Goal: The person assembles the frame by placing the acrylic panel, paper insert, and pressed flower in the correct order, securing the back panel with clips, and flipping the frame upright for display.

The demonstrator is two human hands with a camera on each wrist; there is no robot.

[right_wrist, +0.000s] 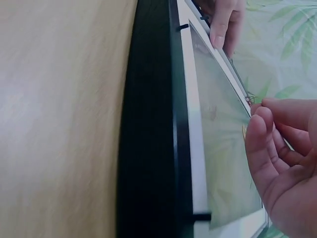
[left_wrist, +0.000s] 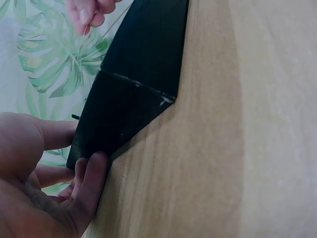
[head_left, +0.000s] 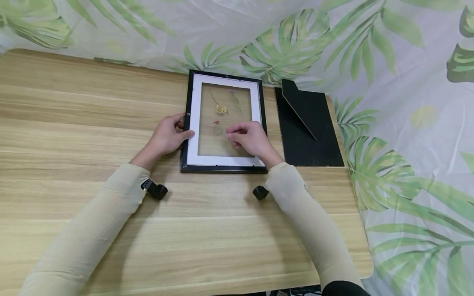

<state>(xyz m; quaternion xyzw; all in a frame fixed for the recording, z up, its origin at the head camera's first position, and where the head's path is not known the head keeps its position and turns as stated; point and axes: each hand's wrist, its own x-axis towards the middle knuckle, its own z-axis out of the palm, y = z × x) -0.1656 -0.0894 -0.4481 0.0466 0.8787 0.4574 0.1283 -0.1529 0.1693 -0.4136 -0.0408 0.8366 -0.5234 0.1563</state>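
Observation:
A black picture frame (head_left: 224, 169) with a white mat (head_left: 193, 123) and a clear pane lies on the wooden table. My left hand (head_left: 168, 135) grips its left edge, thumb on top and fingers around the side. Over the pane, my right hand (head_left: 249, 137) pinches the thin stem of a small red dried flower (head_left: 216, 122) between thumb and fingers. The left wrist view also shows the stem under the right hand's fingertips (left_wrist: 85, 20). On the upper pane are a yellow dried flower (head_left: 221, 109) and a purple one on a green stem (head_left: 236, 102).
Right of the frame lies a black backing board (head_left: 311, 152) with its stand flap (head_left: 296, 105) raised. Small black tabs (right_wrist: 200, 217) stick out along the frame's inner edge. A leaf-patterned cloth (head_left: 407, 123) borders the table (head_left: 74, 156) behind and on the right.

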